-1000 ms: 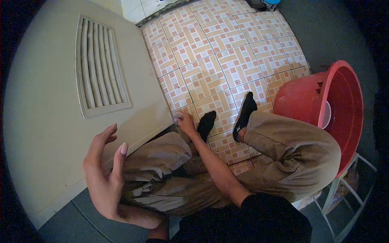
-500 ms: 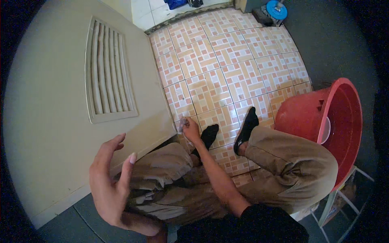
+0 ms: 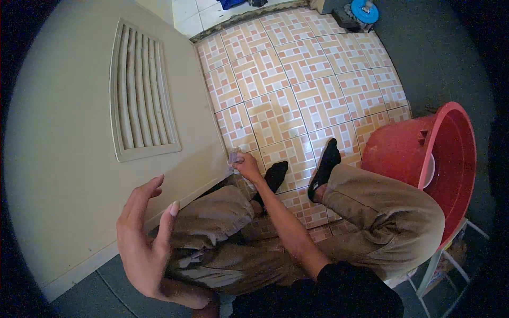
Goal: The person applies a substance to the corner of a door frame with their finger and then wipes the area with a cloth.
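Note:
My right hand (image 3: 248, 167) reaches down between my knees to the lower corner of the beige door (image 3: 79, 132). Its fingers are closed on a small greyish-purple cloth or pad (image 3: 233, 158); too little of it shows to tell which. The pad is against or right beside the door's edge, close above the tiled floor (image 3: 275, 116). My left hand (image 3: 143, 238) is raised in front of the door, above my left thigh, with thumb and fingers apart and nothing between them.
A louvred vent (image 3: 143, 90) is set in the door. On the right, a red plastic tub (image 3: 395, 148) lies tipped on its side with a white bowl-like thing (image 3: 428, 170) inside, beside a metal-legged stand (image 3: 432, 270). A blue round object (image 3: 365, 10) stands at the far right by the dark wall.
My right hand has shifted slightly left, and more of the greyish-purple pad shows beside the door edge. The left hand holds its place.

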Demonstrator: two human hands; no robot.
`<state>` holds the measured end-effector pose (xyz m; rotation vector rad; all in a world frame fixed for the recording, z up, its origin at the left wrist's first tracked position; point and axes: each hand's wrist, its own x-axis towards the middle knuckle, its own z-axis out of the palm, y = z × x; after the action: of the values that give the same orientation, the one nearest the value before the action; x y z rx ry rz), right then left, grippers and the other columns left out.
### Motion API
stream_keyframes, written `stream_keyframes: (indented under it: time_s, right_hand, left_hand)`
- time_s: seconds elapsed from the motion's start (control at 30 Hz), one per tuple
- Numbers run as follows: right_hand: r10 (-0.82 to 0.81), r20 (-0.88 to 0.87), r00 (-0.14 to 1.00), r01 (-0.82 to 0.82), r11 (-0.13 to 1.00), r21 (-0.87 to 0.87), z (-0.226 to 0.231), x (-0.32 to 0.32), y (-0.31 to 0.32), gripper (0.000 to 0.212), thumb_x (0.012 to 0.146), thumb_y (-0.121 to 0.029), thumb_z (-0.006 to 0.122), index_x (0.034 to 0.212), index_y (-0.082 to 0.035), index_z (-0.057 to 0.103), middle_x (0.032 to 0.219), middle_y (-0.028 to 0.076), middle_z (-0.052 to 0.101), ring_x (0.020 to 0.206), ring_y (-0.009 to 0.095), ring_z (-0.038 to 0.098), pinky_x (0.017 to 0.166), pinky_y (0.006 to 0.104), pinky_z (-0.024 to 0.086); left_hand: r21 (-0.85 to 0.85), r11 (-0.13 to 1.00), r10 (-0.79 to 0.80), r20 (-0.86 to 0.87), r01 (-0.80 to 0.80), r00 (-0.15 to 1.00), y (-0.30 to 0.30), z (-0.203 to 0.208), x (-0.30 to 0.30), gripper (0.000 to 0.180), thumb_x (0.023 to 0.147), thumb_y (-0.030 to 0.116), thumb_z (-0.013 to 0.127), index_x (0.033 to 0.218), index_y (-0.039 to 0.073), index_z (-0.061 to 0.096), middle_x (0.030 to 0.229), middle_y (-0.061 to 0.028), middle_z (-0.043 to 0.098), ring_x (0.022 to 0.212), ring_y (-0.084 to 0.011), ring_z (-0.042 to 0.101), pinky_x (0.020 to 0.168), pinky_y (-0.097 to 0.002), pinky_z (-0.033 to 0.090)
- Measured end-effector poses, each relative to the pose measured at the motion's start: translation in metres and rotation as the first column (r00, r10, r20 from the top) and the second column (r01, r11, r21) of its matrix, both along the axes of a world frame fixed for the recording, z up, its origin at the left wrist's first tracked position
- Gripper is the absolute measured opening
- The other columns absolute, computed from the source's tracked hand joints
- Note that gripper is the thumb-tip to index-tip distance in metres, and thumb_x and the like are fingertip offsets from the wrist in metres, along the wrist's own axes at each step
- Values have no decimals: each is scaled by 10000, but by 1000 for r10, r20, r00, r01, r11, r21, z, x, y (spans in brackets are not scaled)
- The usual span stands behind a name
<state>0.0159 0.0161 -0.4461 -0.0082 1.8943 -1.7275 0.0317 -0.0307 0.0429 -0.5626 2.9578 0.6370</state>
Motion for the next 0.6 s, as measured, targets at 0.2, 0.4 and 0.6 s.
stream_keyframes:
  time_s: [0.2,0.4,0.6]
  right_hand:
    - [-2,76,997,6,999,-47,-10,-2,-1,232,746,-134,836,929,-23,746,915,142,770,891,240,750,825,380,577]
    - [-61,-59,996,57,996,-65,-28,-4,-15,179,760,-78,790,904,-2,716,856,148,750,798,245,736,748,390,565]
    - [121,-55,991,-125,990,-64,-41,-5,-20,196,757,-94,804,872,-2,676,793,157,690,799,247,706,733,391,543]
  left_hand:
    - [62,997,39,12,-40,999,-1,-2,0,406,880,118,696,1257,-22,642,1144,-186,685,1092,-295,648,1003,-390,469]
    - [95,989,113,1,-112,994,3,-6,1,411,893,122,691,1269,-35,637,1188,-171,686,1115,-272,630,1020,-388,459]
    - [108,986,127,27,-129,992,1,-8,3,400,913,107,672,1282,-42,633,1241,-166,674,1125,-259,623,1031,-384,455]
